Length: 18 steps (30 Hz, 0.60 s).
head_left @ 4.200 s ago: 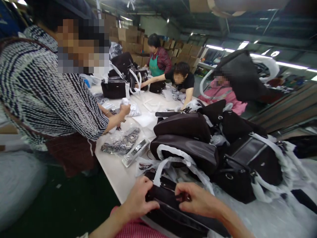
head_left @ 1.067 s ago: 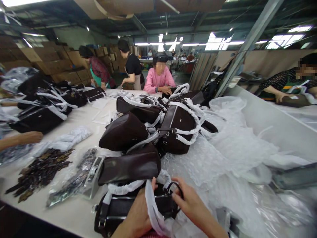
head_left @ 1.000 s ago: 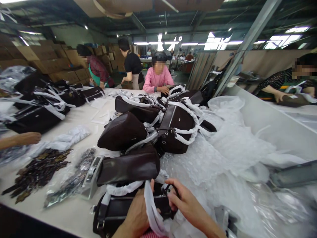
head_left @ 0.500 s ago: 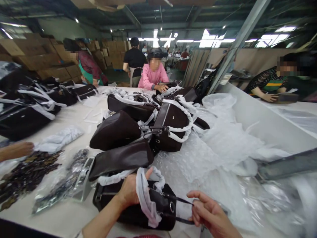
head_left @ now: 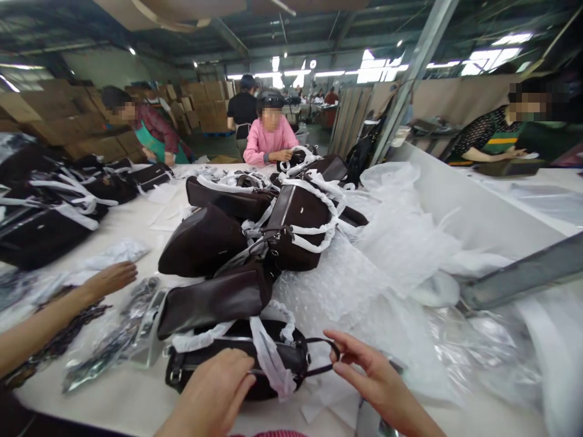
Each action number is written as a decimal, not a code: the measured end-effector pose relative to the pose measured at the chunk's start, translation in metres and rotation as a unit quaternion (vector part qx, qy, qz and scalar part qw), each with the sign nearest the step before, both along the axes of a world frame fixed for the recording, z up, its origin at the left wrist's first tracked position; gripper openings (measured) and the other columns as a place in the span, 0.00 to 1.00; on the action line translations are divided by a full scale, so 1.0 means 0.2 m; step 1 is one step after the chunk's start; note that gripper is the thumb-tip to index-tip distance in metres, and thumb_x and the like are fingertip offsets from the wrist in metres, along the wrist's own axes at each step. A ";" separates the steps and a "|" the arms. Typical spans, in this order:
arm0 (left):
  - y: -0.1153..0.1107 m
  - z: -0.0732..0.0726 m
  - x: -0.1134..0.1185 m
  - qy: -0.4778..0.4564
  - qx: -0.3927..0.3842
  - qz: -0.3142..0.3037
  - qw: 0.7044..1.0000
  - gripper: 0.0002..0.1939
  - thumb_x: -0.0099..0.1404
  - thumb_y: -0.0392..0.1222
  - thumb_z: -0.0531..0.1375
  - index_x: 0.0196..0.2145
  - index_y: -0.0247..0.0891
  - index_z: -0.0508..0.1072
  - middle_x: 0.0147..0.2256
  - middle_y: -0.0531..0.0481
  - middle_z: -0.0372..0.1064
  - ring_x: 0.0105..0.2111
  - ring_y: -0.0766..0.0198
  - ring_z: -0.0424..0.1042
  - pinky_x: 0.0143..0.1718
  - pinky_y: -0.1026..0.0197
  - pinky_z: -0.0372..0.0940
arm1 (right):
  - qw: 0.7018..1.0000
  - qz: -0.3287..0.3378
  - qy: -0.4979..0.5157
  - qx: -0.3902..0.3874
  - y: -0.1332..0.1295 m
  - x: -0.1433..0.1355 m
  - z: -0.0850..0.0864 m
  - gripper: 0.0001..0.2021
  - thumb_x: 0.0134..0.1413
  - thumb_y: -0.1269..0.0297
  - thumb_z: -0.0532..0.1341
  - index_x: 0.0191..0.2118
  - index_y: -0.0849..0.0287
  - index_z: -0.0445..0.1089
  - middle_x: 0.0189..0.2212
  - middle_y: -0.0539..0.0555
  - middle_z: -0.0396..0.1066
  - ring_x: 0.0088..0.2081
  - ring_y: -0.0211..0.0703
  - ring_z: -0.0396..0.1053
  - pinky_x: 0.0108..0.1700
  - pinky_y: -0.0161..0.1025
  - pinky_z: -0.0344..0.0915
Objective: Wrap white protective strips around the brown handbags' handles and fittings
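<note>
Busy workshop, brown cartons (head_left: 59,118) stacked far behind the handbag (head_left: 243,337); pale desk (head_left: 136,400) underneath it. Right hand (head_left: 371,370) just right of the handbag, thumb and fingers closed on the looped end of a thin dark strap (head_left: 321,369), stretched out from the handbag's end. Left hand (head_left: 214,385) at the handbag's near side, back upward, fingers loosely bent; cannot tell if pressing or gripping anything. Handbag lying on desk, white-wrapped handle (head_left: 268,361) flopped over toward its near side. Probably light for its bulk, soft-sided, smooth, easy to scuff; strap thin, bendy. Best lifted by the wrapped handle or cupped under the body; strap best pinched at the loop. Directly behind the handbag, glossy dark bag (head_left: 209,300), then pile of bags (head_left: 296,227). Bubble wrap (head_left: 346,285) right and behind. Clear packet (head_left: 109,346) left of the handbag; farther left and back, co-worker's hand (head_left: 112,279), fingers extended. Well behind the handbag, person in pink (head_left: 273,136).
</note>
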<state>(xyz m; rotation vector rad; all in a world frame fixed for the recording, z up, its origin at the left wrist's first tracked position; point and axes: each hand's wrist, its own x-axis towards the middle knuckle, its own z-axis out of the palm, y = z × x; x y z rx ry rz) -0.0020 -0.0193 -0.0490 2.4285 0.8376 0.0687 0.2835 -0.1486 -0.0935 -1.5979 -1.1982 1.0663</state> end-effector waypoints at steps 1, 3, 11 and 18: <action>-0.06 0.04 0.04 -0.029 -0.061 -0.009 0.998 0.14 0.68 0.39 0.52 0.40 0.42 0.77 0.39 0.46 0.76 0.39 0.56 0.72 0.43 0.59 0.64 | 0.999 0.006 -0.047 0.021 0.01 0.01 0.00 0.18 0.57 0.59 0.60 0.53 0.54 0.71 0.38 0.55 0.75 0.38 0.46 0.72 0.46 0.44 0.68; -0.18 0.03 0.14 -0.048 -0.224 -0.030 0.973 0.14 0.68 0.40 0.53 0.31 0.40 0.78 0.30 0.50 0.73 0.31 0.61 0.69 0.35 0.64 0.60 | 0.988 0.028 -0.128 0.076 0.03 0.02 -0.01 0.14 0.61 0.61 0.57 0.50 0.53 0.74 0.37 0.55 0.74 0.38 0.46 0.72 0.44 0.42 0.68; -0.40 -0.44 0.50 -0.280 -0.724 0.299 0.555 0.27 0.49 0.49 0.71 0.45 0.38 0.72 0.46 0.43 0.73 0.33 0.63 0.72 0.28 0.66 0.57 | 0.984 0.035 -0.137 0.104 -0.05 0.06 -0.13 0.12 0.62 0.61 0.57 0.48 0.49 0.75 0.32 0.52 0.74 0.35 0.43 0.73 0.39 0.37 0.70; -0.53 -0.58 0.59 -0.429 -0.703 0.398 0.406 0.27 0.48 0.46 0.75 0.45 0.38 0.76 0.56 0.44 0.68 0.37 0.66 0.70 0.23 0.70 0.53 | 0.986 -0.015 0.139 -0.089 -0.15 0.03 -0.25 0.19 0.55 0.44 0.62 0.44 0.51 0.78 0.41 0.56 0.74 0.41 0.49 0.73 0.37 0.39 0.76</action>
